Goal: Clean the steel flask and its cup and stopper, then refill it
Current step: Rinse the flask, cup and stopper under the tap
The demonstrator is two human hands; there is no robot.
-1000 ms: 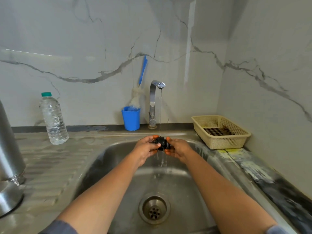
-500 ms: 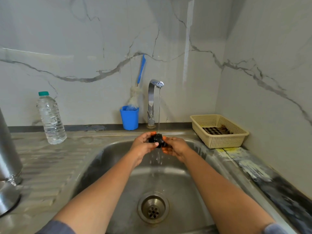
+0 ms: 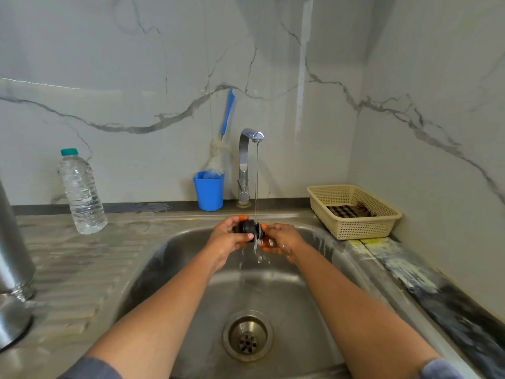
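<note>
- Both arms reach out over the sink. The left hand curls its fingers round the black stopper, and the right hand grips the other end, right under the tap stream.
- Way left of the left hand, the steel flask is mostly cut off by the frame edge.
- Behind the left hand there's a blue cup with a brush in it.
- Right of the right hand, a basket holds something dark and checked, can't tell what.
</note>
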